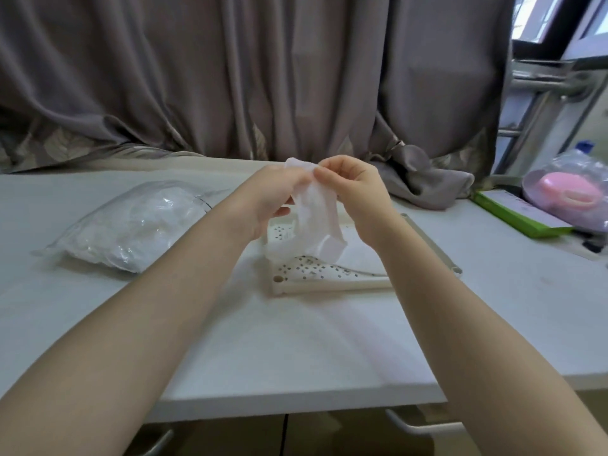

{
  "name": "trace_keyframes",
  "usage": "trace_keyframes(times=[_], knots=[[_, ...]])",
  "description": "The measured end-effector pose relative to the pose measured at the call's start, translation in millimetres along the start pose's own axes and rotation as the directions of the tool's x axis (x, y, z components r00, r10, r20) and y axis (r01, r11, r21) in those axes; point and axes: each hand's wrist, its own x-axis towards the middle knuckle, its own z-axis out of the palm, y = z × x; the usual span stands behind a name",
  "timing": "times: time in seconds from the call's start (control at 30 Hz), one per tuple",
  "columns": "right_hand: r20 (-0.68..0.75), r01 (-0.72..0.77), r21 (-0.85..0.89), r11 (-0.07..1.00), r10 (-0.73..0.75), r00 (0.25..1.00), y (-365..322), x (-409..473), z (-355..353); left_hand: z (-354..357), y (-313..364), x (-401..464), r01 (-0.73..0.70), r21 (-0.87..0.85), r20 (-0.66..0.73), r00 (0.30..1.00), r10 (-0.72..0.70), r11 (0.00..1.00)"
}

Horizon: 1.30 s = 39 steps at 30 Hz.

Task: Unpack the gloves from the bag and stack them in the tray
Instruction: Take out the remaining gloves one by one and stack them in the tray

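A thin translucent white glove (312,222) hangs in the air above the tray. My left hand (273,199) and my right hand (352,189) both pinch its top edge, close together. The glove's lower end dangles over the cream perforated tray (329,284), which sits at the middle of the white table. A flat white glove (362,258) lies in the tray, partly hidden by my right forearm. The clear plastic bag (131,225), full of white gloves, lies on the table to the left of the tray.
Grey curtains (263,77) hang behind the table, with a bunched end (424,179) lying on it at the back right. A green-edged box (516,212) and a bagged pink object (572,192) sit at the far right. Drawer handles (424,426) show below the table's front edge.
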Motion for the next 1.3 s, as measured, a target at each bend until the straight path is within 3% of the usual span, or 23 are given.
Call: trace_keyframes(times=[0.1,0.17,0.27,0.4,0.57,0.7,0.8,0.9,0.97,1.03,1.13,1.3], knots=[[0.194,-0.071,-0.025,0.997,0.075,0.978,3,0,-23,7,7,2,-0.018,-0.127,0.091,0.995,0.03,0.992],[0.296,-0.047,-0.042,0.998,0.057,0.953,1,-3,-38,12,14,5,-0.015,-0.215,0.045,0.999,0.025,0.977],[0.307,-0.089,-0.061,0.994,0.104,0.946,-2,-3,-65,21,17,15,-0.049,-0.243,-0.069,0.997,0.033,0.969],[0.274,-0.271,-0.129,0.954,0.297,0.915,7,-2,-100,34,9,25,-0.07,-0.155,-0.154,0.987,0.046,0.985],[0.378,-0.364,-0.367,0.856,0.495,0.783,28,-11,-130,39,-28,39,-0.025,0.034,-0.233,0.972,0.033,0.999],[0.255,-0.417,-0.491,0.765,0.584,0.771,49,-4,-147,41,-48,40,0.015,0.174,-0.306,0.951,0.04,0.985],[0.216,-0.417,-0.52,0.745,0.587,0.78,57,4,-153,51,-56,40,0.05,0.338,-0.271,0.962,0.046,0.94],[0.168,-0.388,-0.574,0.721,0.567,0.806,60,13,-155,54,-57,46,0.071,0.346,-0.243,0.97,0.016,0.936],[0.078,-0.31,-0.729,0.611,0.523,0.848,64,19,-157,53,-58,52,0.082,0.386,-0.208,0.978,0.0,0.919],[0.006,-0.261,-0.837,0.481,0.485,0.874,69,24,-156,52,-64,58,0.097,0.508,-0.174,0.985,-0.008,0.856],[-0.02,-0.233,-0.83,0.506,0.392,0.92,80,34,-149,52,-70,64,0.112,0.752,-0.132,0.991,-0.017,0.65],[-0.021,-0.11,-0.937,0.331,0.261,0.965,95,42,-135,44,-74,69,0.092,0.881,-0.095,0.995,-0.016,0.465]])
